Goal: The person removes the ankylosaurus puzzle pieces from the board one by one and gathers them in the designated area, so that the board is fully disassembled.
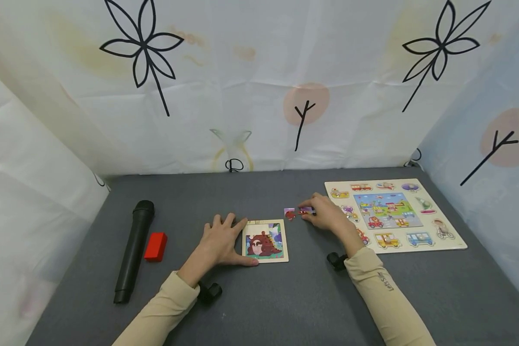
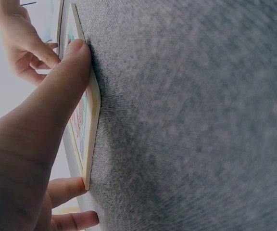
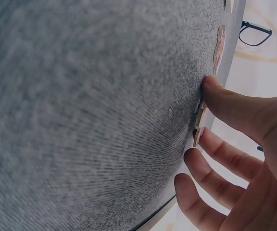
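Observation:
A small square wooden puzzle board [image 1: 265,258] with a red-brown picture in its frame lies flat on the table. My left hand [image 1: 219,241] is spread along its left side. The thumb touches the board's near edge and the index finger touches the far corner, with both edges also showing in the left wrist view. Farther right, my right hand [image 1: 325,213] pinches a small purple and red puzzle piece [image 1: 305,210] at table level, between thumb and index finger. Just left of it lies a similar loose piece [image 1: 290,214], seen edge-on in the right wrist view.
A large wooden vehicle puzzle board [image 1: 443,242] lies at the right, under and beyond the right hand. To the left are a black microphone [image 1: 134,252] and a red block [image 1: 155,247]. Printed fabric walls [image 1: 251,86] border the grey table [image 1: 259,307].

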Demonstrator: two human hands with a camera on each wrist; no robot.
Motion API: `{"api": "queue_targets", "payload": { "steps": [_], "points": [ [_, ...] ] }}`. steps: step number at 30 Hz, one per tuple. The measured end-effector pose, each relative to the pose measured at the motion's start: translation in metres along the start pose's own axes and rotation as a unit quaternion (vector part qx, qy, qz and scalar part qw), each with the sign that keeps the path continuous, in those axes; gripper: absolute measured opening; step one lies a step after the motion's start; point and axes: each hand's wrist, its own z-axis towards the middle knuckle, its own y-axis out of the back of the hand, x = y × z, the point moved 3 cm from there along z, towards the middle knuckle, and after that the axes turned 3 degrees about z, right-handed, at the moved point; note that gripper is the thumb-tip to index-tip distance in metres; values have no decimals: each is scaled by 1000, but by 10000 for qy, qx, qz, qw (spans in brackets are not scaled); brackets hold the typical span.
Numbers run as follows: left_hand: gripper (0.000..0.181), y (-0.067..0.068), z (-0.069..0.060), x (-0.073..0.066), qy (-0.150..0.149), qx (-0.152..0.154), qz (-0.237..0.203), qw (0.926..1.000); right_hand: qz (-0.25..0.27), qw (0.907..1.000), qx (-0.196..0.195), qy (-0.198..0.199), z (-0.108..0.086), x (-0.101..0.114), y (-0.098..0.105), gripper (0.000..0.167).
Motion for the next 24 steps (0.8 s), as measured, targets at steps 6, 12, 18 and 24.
{"api": "queue_targets", "payload": {
  "steps": [6,12,18,24],
  "points": [
    [114,0,0,0,-4,-13,8,10000,41,10000,-9,-17,0,0,0,32],
    [114,-1,0,0,-6,-20,-6,10000,31,10000,8,-52,0,1,0,33],
    [114,0,0,0,-11,-2,-29,10000,21,10000,5,-74,-1,2,1,33],
    [114,0,0,0,-14,0,-13,10000,43,10000,-56,-36,-1,3,1,34]
  ]
}}
